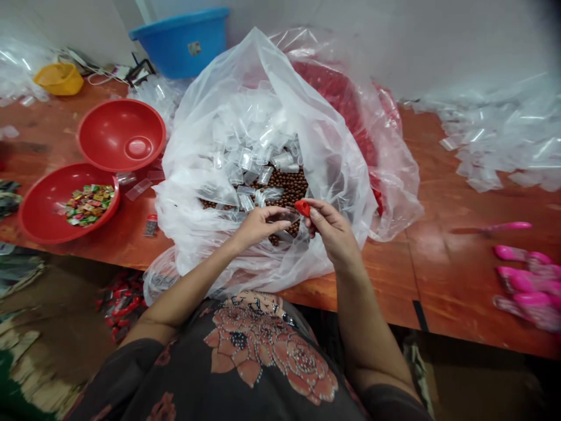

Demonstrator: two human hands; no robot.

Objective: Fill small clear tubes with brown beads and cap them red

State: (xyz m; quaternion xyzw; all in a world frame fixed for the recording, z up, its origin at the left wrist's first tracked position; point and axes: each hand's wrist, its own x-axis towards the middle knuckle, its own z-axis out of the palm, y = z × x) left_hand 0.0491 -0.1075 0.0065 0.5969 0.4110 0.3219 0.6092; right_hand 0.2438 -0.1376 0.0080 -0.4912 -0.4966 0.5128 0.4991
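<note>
A small red plastic cap (302, 207) is pinched between the thumb and fingers of my right hand (329, 225). Close beside it, my left hand (264, 225) has its thumb and fingers closed around what looks like a small clear plastic container (293, 215), hard to make out against the background. Both hands are over a large open translucent plastic bag (184, 199). Inside the bag lie many small brown balls (287, 186) and a heap of clear plastic containers (249, 158).
Left of the bag are two red bowls (107, 126), one with colourful wrapped pieces (90, 204), and a small red-capped container (150, 225). Behind stands a blue tub (184, 44). Pink-topped items (526, 280) and clear plastic pieces (504, 134) lie on the right.
</note>
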